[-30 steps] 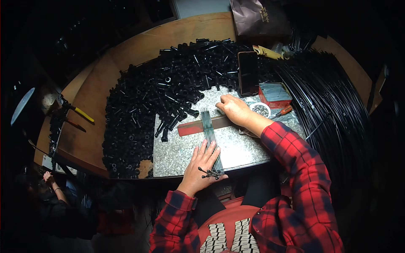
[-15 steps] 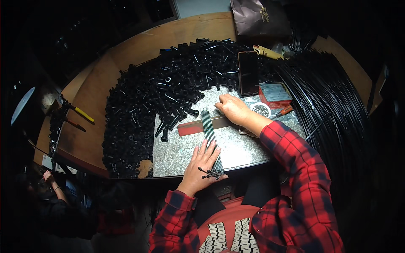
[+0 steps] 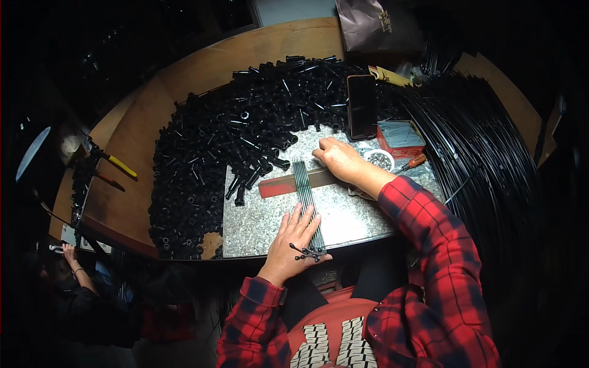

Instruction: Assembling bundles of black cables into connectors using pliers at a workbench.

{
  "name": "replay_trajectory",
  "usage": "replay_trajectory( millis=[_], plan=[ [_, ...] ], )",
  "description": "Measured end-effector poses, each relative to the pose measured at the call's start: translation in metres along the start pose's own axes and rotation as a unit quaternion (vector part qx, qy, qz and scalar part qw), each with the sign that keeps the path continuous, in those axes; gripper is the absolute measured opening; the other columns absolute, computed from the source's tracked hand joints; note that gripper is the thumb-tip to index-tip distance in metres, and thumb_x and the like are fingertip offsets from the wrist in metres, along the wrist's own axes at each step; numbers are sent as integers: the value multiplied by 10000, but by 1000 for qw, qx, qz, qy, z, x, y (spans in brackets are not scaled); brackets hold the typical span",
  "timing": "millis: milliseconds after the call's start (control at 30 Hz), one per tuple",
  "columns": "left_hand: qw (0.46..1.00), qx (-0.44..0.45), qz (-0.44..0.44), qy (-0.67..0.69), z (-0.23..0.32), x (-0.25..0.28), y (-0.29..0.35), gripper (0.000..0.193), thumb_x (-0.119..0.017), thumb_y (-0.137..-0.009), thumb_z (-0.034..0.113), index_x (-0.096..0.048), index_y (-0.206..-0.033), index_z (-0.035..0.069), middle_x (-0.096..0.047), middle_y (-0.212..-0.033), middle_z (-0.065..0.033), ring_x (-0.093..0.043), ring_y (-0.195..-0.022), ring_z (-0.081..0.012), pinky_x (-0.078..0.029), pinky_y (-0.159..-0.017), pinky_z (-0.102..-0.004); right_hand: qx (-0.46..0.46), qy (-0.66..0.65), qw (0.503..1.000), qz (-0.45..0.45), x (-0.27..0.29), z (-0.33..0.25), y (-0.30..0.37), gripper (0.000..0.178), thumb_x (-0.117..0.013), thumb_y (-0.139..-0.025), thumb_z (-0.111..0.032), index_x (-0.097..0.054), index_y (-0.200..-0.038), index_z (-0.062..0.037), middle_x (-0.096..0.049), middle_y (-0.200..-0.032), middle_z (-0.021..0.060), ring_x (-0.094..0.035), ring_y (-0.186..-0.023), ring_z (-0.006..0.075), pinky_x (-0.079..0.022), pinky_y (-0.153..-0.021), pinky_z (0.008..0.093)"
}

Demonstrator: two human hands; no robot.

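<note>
A row of thin dark rods [image 3: 305,187] lies side by side across a red-and-brown bar [image 3: 276,186] on the speckled grey slab. Black knobs cap the near ends of the rods, close to my left wrist. My left hand [image 3: 293,240] rests flat along the row, its fingers stretched out and the fingertips touching the rods. Just beyond the bar, to the right of the far rod ends, my right hand [image 3: 338,158] is closed with its fingers curled down. Whatever it may hold is hidden beneath it.
Black tubular parts [image 3: 202,141] are heaped left and behind. A phone [image 3: 361,107], a red box of thin pins [image 3: 399,136], a white cup of small metal bits [image 3: 380,159] and an orange-handled screwdriver [image 3: 416,161] stand right. Long black rods [image 3: 478,135] fill the far right. Another person's hand [image 3: 69,253] shows lower left.
The far ends of the rods have shifted slightly toward me. Both my hands stay almost in place. The other person's hand at the lower left has moved a little.
</note>
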State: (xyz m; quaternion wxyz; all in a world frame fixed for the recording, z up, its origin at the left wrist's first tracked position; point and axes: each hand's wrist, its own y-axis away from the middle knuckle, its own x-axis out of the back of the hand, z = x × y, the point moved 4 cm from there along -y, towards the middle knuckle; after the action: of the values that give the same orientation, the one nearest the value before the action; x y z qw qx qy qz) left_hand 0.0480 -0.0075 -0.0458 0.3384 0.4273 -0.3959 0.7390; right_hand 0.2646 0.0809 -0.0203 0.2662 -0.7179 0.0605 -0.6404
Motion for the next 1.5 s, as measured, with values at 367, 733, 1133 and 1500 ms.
replay_trajectory(
  millis=[367,733,1133,1500],
  plan=[
    [1000,4,-3,-3,1,1,-1,904,-826,-600,442,-468,-1320,28,-364,-1441,-201,-260,-1371,-411,-233,-1100,-536,25,1,1000,14,2,-4,-4,138,-525,-794,-115,-632,-843,-43,-572,-906,145,-584,-925,301,-505,-774,395],
    [1000,3,-7,-5,0,0,0,899,-821,-607,451,-466,-1316,27,-358,-1442,-203,-259,-1372,-410,-233,-1100,-535,27,-2,999,23,0,-5,-6,144,-522,-789,-104,-639,-845,-40,-571,-914,139,-578,-920,294,-507,-790,389],
    [1000,1,-5,-10,0,0,0,882,-806,-619,472,-479,-1301,20,-368,-1434,-202,-268,-1368,-406,-242,-1099,-526,43,41,998,-6,2,-10,-12,221,-527,-804,-119,-654,-977,-65,-545,-915,104,-550,-938,267,-487,-803,364],
    [1000,-2,-6,-6,-2,4,-1,865,-771,-654,503,-479,-1306,15,-371,-1439,-182,-271,-1367,-401,-231,-1105,-523,6,-53,997,53,48,16,8,501,-522,-663,138,-595,-1128,-32,-585,-1054,137,-585,-1009,327,-496,-857,370]
  ],
)
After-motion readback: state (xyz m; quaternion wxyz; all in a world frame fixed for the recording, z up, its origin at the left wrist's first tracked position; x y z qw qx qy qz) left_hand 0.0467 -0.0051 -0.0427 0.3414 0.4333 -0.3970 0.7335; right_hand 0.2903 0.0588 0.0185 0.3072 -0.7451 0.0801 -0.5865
